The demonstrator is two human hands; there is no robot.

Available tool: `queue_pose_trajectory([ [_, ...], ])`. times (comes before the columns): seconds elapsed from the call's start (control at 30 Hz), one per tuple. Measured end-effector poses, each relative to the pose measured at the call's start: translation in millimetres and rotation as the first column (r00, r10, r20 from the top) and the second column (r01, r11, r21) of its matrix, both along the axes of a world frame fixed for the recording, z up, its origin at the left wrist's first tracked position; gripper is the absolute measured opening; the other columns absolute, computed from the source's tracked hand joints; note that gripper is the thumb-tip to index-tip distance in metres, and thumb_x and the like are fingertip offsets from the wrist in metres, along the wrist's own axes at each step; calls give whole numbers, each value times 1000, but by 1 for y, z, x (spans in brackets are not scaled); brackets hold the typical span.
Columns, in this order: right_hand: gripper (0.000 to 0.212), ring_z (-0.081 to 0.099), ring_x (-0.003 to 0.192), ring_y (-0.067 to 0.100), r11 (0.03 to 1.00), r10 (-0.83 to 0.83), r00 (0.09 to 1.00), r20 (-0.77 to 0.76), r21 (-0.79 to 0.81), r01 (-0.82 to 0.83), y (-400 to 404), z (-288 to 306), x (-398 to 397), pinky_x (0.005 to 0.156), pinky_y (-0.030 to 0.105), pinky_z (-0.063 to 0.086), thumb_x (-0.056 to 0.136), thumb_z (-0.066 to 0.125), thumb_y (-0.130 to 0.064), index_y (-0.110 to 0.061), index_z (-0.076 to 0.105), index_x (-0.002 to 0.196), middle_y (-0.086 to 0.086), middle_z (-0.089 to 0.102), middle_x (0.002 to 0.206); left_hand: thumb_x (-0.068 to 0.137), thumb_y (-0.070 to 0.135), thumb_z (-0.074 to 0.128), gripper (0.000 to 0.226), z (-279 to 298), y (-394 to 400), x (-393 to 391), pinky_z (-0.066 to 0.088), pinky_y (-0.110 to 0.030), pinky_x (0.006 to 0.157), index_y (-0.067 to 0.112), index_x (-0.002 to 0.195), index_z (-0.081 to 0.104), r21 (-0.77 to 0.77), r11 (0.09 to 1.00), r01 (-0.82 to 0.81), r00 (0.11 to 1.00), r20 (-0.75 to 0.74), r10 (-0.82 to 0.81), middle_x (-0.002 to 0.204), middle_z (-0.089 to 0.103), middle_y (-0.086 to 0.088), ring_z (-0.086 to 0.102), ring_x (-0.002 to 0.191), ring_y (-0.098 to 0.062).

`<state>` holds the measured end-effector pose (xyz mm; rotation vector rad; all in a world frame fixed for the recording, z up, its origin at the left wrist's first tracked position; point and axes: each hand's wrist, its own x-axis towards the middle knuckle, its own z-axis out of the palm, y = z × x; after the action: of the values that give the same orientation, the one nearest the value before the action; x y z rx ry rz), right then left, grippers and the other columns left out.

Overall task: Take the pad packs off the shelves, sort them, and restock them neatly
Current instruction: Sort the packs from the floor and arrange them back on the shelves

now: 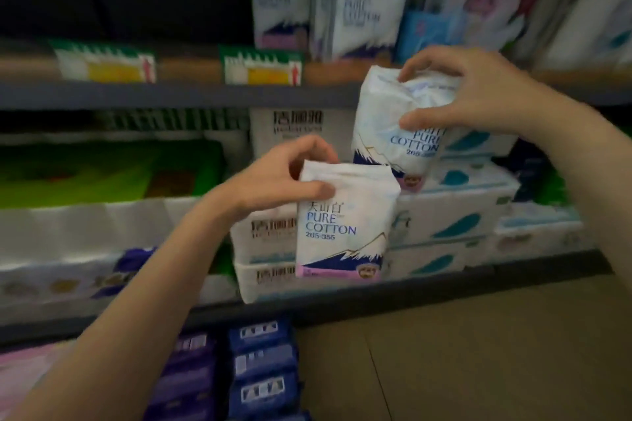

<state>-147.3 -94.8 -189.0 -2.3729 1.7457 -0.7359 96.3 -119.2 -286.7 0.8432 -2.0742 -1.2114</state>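
Note:
My left hand (290,174) grips the top of a white "PURE COTTON" pad pack (345,225), held upright in front of the middle shelf. My right hand (472,92) grips a second white pad pack (390,126) of the same kind by its top, higher and to the right, tilted a little. Both packs hang in the air, apart from each other. On the upper shelf stand more packs of the same brand (328,7), upright in a row.
The upper shelf edge (191,94) carries green and yellow price tags (106,65). White tissue packs (455,215) are stacked on the middle shelf behind the hands. Dark blue packs (263,369) lie on the lowest level. Tan floor (496,352) shows at the right.

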Motion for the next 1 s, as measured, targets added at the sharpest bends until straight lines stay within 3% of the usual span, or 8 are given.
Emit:
queue_pose_trajectory([
  [0.1,45,52,97,9,980,107,989,106,-181,-86,-1,47,14,66,0,38,71,79,-27,-22,58,110,-1,57,110,61,33,72,39,59,7,25,54,-22,63,26,95,53,-162,983,-88,989,-134,66,91,64,11,66,79,-9],
  [0.3,59,54,98,10,828,361,918,166,-510,-233,-42,90,51,80,19,47,73,72,-38,-4,49,116,-4,51,107,61,34,65,35,130,0,50,49,-17,48,27,91,49,-367,884,-291,914,-380,143,81,60,13,61,65,-2],
  [0.4,56,49,106,9,819,340,931,133,-529,-223,-93,89,83,79,13,40,74,72,-37,-7,51,116,-7,51,111,65,33,64,32,144,-17,62,49,-17,53,27,91,46,-394,807,-439,848,-478,228,81,57,12,60,67,-1],
  [0.47,48,49,114,19,863,234,972,18,-464,-199,-132,81,97,85,22,38,80,71,-31,-14,50,120,3,52,122,68,30,66,31,149,-30,67,52,-20,60,28,91,45,-392,768,-507,822,-489,293,90,55,8,61,75,-6],
  [0.57,43,39,125,33,968,-57,934,-352,-250,-35,-171,66,103,101,44,30,92,57,-29,-30,45,133,8,46,134,81,14,66,27,153,-54,67,56,-22,65,27,90,45,-346,735,-583,790,-452,414,98,56,4,62,84,-12],
  [0.67,49,23,132,35,957,-217,829,-515,-281,76,-185,65,107,108,55,15,97,44,-17,-39,36,140,8,37,142,85,9,63,26,154,-77,62,56,-22,65,26,88,45,-336,714,-615,779,-402,482,100,57,3,62,82,-10],
  [0.9,46,33,131,32,957,-144,981,-132,-269,104,-161,67,65,108,51,20,95,44,-38,-26,38,140,7,40,142,87,18,63,22,151,-118,40,52,-22,63,21,104,50,-370,719,-588,808,-295,510,104,58,0,62,92,-14],
  [1.0,87,26,138,28,992,-113,952,-284,-92,90,-154,55,33,112,51,21,76,63,-59,-27,24,147,4,28,152,83,27,67,42,152,-123,24,46,-31,86,20,121,50,-684,585,-436,810,-14,587,119,51,-1,53,109,-22],
])
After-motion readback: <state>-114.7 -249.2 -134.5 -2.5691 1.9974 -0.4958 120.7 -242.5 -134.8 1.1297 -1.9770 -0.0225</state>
